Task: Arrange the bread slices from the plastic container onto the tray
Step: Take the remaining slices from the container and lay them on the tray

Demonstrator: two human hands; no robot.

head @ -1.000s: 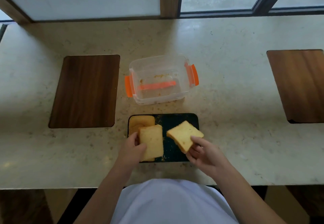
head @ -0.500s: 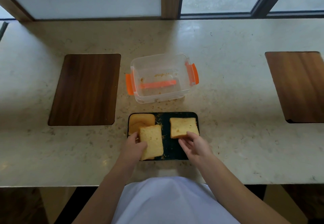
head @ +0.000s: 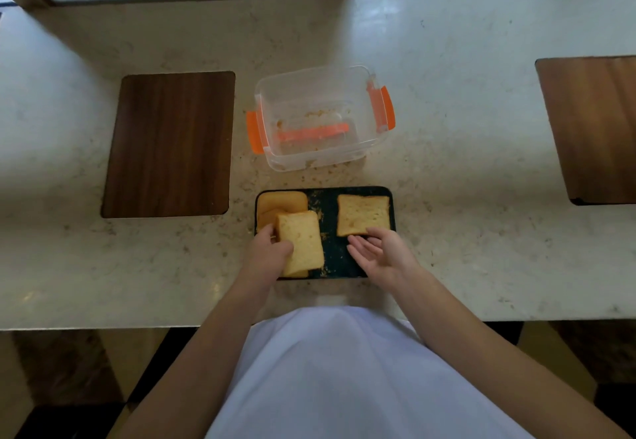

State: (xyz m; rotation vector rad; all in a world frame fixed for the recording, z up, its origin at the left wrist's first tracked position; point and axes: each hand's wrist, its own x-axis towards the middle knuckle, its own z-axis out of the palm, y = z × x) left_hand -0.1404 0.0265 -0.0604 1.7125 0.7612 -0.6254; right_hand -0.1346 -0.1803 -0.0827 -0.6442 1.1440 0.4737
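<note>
A small black tray (head: pixel 329 197) lies near the counter's front edge. One bread slice (head: pixel 362 214) rests flat on its far right part. Browner slices (head: pixel 281 204) lie at its far left. My left hand (head: pixel 269 255) grips a pale slice (head: pixel 301 241), held tilted over the tray's left half. My right hand (head: pixel 382 253) is open, palm up, just in front of the right slice, holding nothing. The clear plastic container (head: pixel 320 118) with orange clips stands behind the tray and holds only crumbs.
A dark wooden board (head: pixel 168 144) is set in the stone counter to the left, another (head: pixel 592 129) at the right edge. Crumbs lie around the container. The counter's front edge runs just below the tray, against my white shirt.
My right hand set its slice flat on the tray's far right part, let go and drew back open. My left hand still holds its slice over the left half.
</note>
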